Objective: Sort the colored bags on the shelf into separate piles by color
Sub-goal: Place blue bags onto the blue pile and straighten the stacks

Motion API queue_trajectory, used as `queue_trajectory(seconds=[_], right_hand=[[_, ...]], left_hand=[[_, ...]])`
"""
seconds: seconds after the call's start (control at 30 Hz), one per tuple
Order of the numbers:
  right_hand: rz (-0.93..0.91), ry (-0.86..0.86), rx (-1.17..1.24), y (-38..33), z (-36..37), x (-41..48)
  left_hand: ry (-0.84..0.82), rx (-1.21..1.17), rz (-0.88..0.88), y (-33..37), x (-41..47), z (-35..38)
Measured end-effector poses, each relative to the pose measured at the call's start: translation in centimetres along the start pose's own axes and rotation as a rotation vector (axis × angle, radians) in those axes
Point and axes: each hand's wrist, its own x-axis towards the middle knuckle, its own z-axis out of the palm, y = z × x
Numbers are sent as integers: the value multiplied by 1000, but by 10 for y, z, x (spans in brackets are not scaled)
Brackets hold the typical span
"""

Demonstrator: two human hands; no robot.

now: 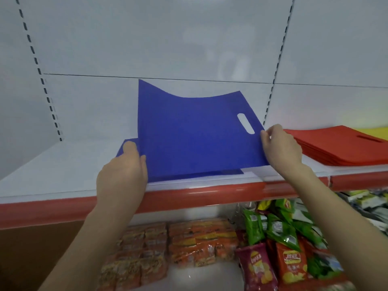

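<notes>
A flat blue bag (189, 133) with a cut-out handle slot is held tilted up over the white shelf (63, 169). My left hand (123, 171) grips its near left edge, thumb on top. My right hand (279, 145) pinches its near right corner beside the slot. Under it lies another blue bag (231, 172), flat on the shelf, with its left corner showing behind my left thumb. To the right sits a stack of red bags (340, 148). A yellow bag (373, 131) shows behind the red stack at the right edge.
The shelf has a red front lip (189, 196) and a white back panel with slotted uprights. Below it lie orange snack packs (189, 242) and green, purple and red chip bags (283, 238). A brown surface fills the lower left.
</notes>
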Motion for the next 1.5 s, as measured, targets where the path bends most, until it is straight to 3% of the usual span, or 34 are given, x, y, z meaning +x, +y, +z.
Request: queue_trajectory(seconds=[0.1, 0.33, 0.67, 0.87, 1.2, 1.5], right_hand=[[29, 20, -79, 30, -19, -2], [141, 84, -205, 134, -75, 1], [332, 182, -330, 337, -191, 7], [454, 223, -381, 440, -251, 6], [681, 297, -469, 604, -305, 8], [857, 356, -557, 746, -363, 52]], left_hand=[[3, -68, 94, 26, -3, 2], [-154, -110, 98, 129, -10, 32], [-254, -293, 206, 353, -40, 83], [-228, -427, 339, 463, -54, 116], [-338, -569, 477, 644, -63, 201], [-320, -755, 616, 829, -49, 280]])
